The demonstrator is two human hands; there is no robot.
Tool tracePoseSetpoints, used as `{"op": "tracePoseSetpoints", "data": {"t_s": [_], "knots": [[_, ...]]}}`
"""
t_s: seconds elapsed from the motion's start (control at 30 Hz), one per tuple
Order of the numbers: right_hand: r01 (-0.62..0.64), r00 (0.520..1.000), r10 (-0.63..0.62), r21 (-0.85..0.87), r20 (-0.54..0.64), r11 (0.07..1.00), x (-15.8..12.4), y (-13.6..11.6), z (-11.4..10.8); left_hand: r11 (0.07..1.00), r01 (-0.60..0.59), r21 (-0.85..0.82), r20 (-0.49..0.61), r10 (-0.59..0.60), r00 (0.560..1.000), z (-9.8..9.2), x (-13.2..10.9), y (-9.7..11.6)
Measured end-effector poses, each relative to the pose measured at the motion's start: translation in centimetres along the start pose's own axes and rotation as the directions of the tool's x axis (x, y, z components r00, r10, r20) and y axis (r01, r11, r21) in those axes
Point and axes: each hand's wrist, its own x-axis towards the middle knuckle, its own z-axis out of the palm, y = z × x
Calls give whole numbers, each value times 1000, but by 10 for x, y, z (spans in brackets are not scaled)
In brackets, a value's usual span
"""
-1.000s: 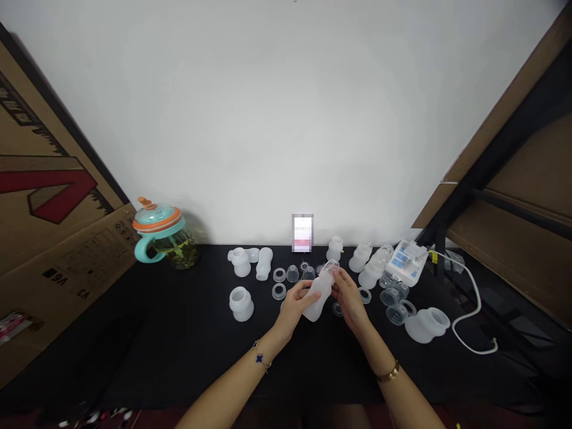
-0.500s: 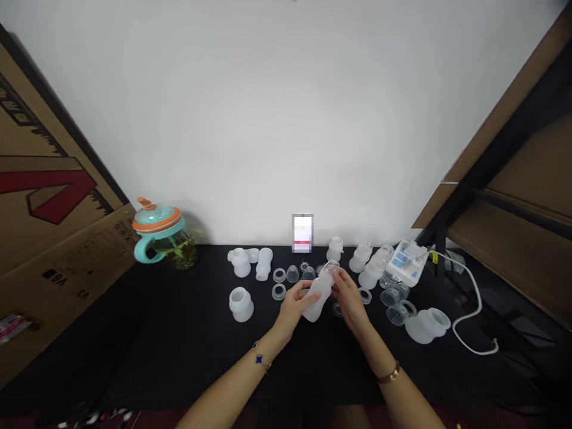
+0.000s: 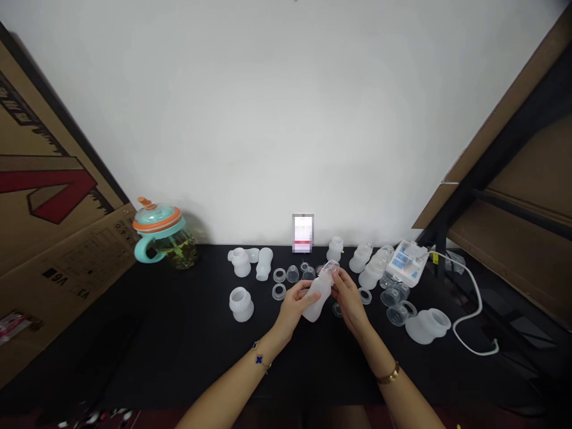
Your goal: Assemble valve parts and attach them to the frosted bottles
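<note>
A frosted white bottle is held tilted above the black table, its neck pointing up and to the right. My left hand is wrapped round the bottle's lower body. My right hand pinches the clear cap or nipple piece at the bottle's top. Loose clear rings and caps lie on the table just beyond and beside both hands.
Several white bottles and clear rings are scattered along the back. A teal and orange handled cup stands at the left. A white pump unit with a white cord lies at the right, cardboard boxes at the left.
</note>
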Motion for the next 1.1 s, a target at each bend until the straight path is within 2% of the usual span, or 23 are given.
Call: {"op": "tracePoseSetpoints", "data": {"t_s": [1.1], "knots": [[58, 998, -57, -13, 33, 998, -4, 8, 3, 997, -71, -8, 1, 71, 997, 0, -3, 0]]}}
